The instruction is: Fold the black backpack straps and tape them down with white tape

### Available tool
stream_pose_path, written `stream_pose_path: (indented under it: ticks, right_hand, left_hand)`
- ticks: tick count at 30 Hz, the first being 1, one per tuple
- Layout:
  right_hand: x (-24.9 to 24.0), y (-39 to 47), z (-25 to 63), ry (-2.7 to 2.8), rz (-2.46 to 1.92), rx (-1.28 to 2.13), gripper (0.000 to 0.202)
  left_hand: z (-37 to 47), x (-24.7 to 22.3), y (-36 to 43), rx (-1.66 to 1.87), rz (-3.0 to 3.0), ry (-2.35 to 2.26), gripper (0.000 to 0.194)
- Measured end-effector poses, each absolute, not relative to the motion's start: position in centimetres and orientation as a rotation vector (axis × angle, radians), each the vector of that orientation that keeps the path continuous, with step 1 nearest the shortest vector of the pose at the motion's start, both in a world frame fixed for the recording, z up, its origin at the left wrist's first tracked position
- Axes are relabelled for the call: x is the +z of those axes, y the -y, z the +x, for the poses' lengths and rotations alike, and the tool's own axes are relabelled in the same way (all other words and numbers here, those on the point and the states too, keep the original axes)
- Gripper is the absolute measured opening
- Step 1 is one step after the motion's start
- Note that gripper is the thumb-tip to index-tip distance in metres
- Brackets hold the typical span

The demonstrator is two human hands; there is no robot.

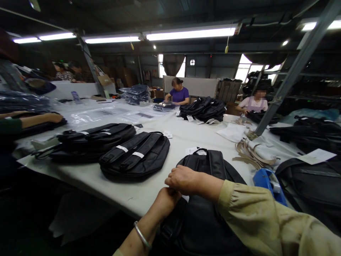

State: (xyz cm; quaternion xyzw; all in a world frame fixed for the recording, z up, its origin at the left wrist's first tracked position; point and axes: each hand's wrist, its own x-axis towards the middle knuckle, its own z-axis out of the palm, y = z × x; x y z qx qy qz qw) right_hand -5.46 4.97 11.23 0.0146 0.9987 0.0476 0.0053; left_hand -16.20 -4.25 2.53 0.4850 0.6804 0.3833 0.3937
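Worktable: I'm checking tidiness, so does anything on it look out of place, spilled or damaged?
The tan strips look untidy: they lie in a loose, curling tangle by the blue dispenser, while the near backpacks lie flat. I see no clear spill or damage.

Tube lights [190, 34] glared white beneath a dim roof [114, 14], and the windows [242, 73] were blown out. Deep shadow lay under the table [183, 137]. Edges looked stretched (the right-hand post [296, 67] leaned sharply), and the far left was soft and murky.
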Motion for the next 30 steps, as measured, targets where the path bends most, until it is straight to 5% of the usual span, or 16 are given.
stream_pose_path:
  ticks: [7,12,22,30]
  right_hand:
    - [8.0,-6.2,-4.1,-3.191,0.082,0.06,0.003]
    - [4.6,-6.0,-2.1,-3.404,0.039,0.003,0.014]
    - [1.5,-1.8,-1.5,-3.502,1.023,-1.069,0.014]
    - [1.4,-0.8,-1.5,-3.273,1.465,-0.806,0.014]
  left_hand:
    - [-16.2,1.9,4.3,0.929,1.234,-1.758,0.039]
    - [-16.1,1.9,4.7,1.05,1.098,-1.58,0.045]
    - [-15.8,1.9,4.7,1.189,0.779,-1.332,0.039]
    - [-16.2,1.0,4.7,1.084,0.848,-1.477,0.046]
